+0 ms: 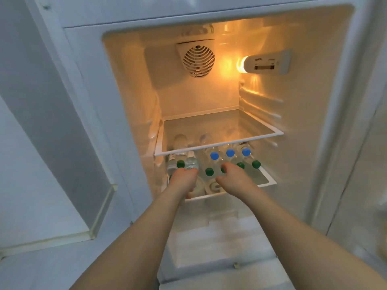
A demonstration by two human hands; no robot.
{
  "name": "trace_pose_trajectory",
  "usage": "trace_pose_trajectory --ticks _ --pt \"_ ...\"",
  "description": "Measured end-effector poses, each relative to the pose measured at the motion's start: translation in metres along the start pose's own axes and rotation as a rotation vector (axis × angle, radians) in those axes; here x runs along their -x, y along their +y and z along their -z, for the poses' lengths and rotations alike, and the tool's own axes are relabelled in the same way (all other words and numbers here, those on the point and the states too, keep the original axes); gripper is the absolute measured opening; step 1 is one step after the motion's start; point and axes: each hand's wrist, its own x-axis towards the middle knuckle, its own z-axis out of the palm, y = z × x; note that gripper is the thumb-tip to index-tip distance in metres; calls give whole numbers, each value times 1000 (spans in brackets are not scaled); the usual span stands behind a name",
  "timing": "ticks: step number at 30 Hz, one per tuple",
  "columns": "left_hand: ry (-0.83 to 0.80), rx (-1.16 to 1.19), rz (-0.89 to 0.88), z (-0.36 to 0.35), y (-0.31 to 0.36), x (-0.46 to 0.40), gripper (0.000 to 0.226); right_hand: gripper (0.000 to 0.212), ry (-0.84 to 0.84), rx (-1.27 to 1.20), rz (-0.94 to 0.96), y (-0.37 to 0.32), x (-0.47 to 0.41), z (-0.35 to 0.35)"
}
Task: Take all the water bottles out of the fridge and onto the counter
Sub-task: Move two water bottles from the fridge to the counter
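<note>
Nearest, both bare forearms are stretched into the open fridge [326, 101], toward its lower shelf [270, 182]. The left hand [184, 178] is laid on a clear bottle [191, 164] at the shelf's left side, and the fingers seem curled over it. The right hand [232, 176] is at a green-capped bottle [223, 169]; whether its fingers are closed cannot be told. Round white lids [212, 187] lie between the hands at the front edge. Farther back, green-capped bottles [209, 171] and blue-capped bottles [230, 152] stand closely packed. If one is pulled out carelessly, its neighbours could be knocked over. Above, the glass shelf [219, 147] hangs low, so a lifted bottle could strike it.
</note>
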Motion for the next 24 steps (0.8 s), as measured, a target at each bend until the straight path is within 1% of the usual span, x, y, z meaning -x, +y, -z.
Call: trace_pose_trajectory --ticks 2,4,5,7,8,11,12,13,16,18,20,22,23,24 --pt "64 30 41 -4 -1 -34 30 51 -10 -26 -24 1 -28 -6" --pt "124 32 105 -5 -4 -66 44 50 -5 -29 -16 2 -55 -14" --pt "148 44 134 -6 -5 -82 46 50 4 -37 -13 3 -71 -18" --pt "188 72 161 -9 -10 -109 40 52 19 -57 -21 5 -97 -25" --pt "195 95 162 -11 -14 -119 37 49 25 -60 -34 5 -107 -27" --pt "203 187 187 -21 -20 -143 31 28 9 -81 -108 7 -133 -35" --pt "216 215 208 -24 -21 -152 28 24 -1 -69 -119 6 -142 -39" --pt "225 230 232 -26 -21 -160 27 23 -5 -53 -111 6 -149 -43" --pt "218 263 301 -27 -20 -176 30 31 8 -23 -95 4 -161 -50" --pt "227 292 344 -29 -19 -185 32 35 45 -98 -145 1 -165 -52" --pt "258 274 345 -30 -19 -190 33 39 75 -116 -181 1 -167 -55" --pt "286 230 304 -33 -19 -191 37 43 95 -94 -183 4 -168 -58" --pt "294 209 279 -34 -20 -189 40 38 116 -109 -167 5 -168 -60" --pt "297 201 252 -34 -21 -187 44 27 132 -153 -162 8 -167 -61"
